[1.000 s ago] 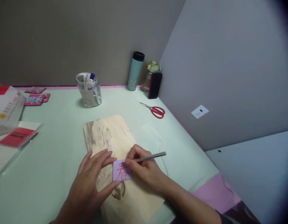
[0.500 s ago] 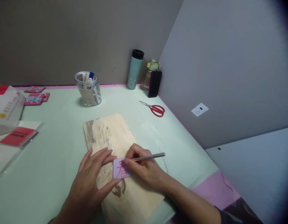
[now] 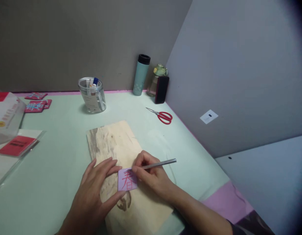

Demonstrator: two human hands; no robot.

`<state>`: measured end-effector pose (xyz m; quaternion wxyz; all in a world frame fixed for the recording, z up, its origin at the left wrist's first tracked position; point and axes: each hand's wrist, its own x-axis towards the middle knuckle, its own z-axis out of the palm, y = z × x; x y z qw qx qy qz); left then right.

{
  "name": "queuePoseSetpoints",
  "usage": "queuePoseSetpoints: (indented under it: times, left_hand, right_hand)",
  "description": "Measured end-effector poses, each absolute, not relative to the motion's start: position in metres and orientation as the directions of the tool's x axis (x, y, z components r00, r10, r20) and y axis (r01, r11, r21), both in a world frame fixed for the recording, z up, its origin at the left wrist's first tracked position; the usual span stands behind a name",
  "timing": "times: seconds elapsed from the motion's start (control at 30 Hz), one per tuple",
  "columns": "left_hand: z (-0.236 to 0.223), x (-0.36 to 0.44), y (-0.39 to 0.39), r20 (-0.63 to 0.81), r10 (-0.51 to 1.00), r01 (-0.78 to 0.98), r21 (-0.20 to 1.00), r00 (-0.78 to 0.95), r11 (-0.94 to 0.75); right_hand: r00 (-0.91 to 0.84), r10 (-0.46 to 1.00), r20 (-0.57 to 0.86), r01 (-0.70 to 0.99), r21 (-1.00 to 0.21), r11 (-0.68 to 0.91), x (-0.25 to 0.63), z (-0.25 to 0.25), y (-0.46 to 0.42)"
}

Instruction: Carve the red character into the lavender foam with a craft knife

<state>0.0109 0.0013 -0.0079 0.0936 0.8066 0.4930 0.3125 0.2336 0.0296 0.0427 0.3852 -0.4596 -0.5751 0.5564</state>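
Observation:
A small purple paper square (image 3: 126, 181) with a red character lies on a wooden board (image 3: 116, 143) on the pale green table. My left hand (image 3: 94, 191) rests flat on the board, its fingers and thumb pinning the square's left edge. My right hand (image 3: 151, 176) grips a thin metal tool (image 3: 160, 164) like a pen, its tip touching the square's upper right part.
Red-handled scissors (image 3: 163, 116) lie to the right of the board. A clear jar of markers (image 3: 92, 94), a teal flask (image 3: 141, 75), a glass bottle (image 3: 157, 78) and a dark phone (image 3: 162, 89) stand at the back. Red packets (image 3: 15, 145) and red-blue cutouts (image 3: 37, 105) lie at the left.
Both hands stay on the paper square; the tool's tip shifts only slightly over the character. The view wobbles a little.

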Motion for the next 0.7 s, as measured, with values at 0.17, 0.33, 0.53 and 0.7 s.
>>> queuePoseSetpoints:
  times: [0.17,0.33,0.53,0.7]
  left_hand:
    - [-0.014,0.007,0.0,0.389,0.859,0.705,0.503,0.332,-0.501]
    - [-0.004,0.007,0.002,0.436,0.872,0.666,0.586,0.22,-0.461]
    - [0.005,0.015,0.008,0.472,0.836,0.638,0.559,0.279,-0.529]
    - [0.007,0.019,0.007,0.466,0.83,0.635,0.55,0.305,-0.542]
  right_hand:
    - [-0.282,0.958,-0.059,0.084,-0.996,-0.036,0.235,0.045,0.029]
    - [-0.352,0.935,-0.032,0.076,-0.997,-0.006,0.237,0.049,0.027]
    - [-0.395,0.919,-0.008,0.081,-0.996,0.026,0.237,0.051,0.026]
    - [-0.41,0.912,-0.008,0.063,-0.998,0.019,0.236,0.052,0.027]
